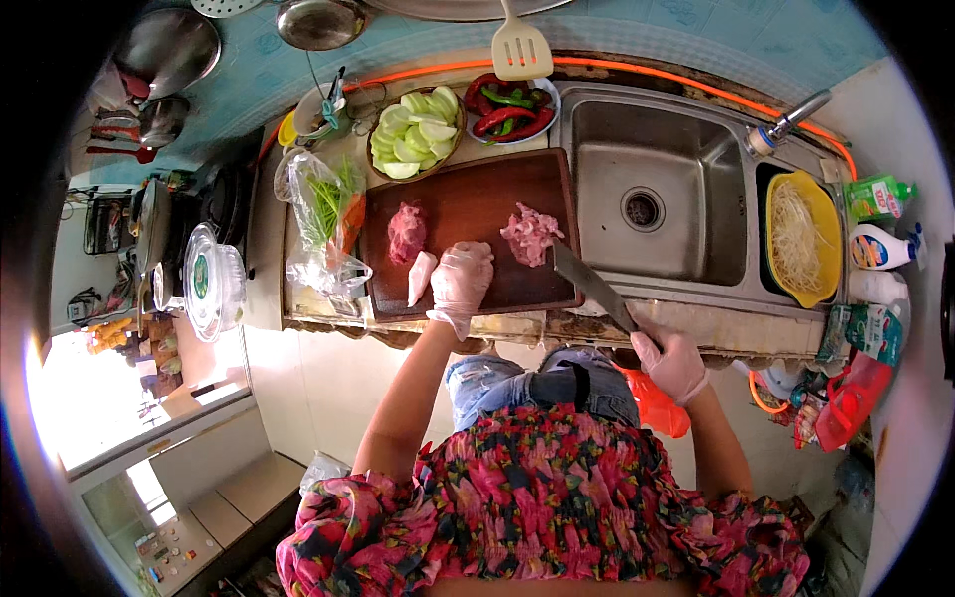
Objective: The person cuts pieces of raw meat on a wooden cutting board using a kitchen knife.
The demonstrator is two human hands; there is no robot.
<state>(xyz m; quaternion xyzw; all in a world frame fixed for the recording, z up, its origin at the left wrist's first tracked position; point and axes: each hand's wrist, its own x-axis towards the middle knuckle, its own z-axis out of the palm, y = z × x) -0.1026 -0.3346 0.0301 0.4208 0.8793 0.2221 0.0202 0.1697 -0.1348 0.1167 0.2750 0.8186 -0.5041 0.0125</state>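
A brown cutting board (477,194) lies left of the sink. My left hand (461,282), in a clear disposable glove, rests on it with bent fingers; whether anything is under them is hidden. Just left of it lies a pale piece of meat (422,277), and above that a red chunk of raw meat (406,233). On the board's right part is a pile of cut raw meat (530,234). My right hand (671,364), also gloved, grips the handle of a kitchen knife (595,288), whose blade reaches over the board's right edge, its tip beside the cut meat.
Behind the board stand a basket of sliced green vegetable (415,133) and a plate of red and green peppers (510,112). A plastic bag with greens and carrot (325,216) is at left. At right are the steel sink (649,194) and a yellow basket of sprouts (802,239).
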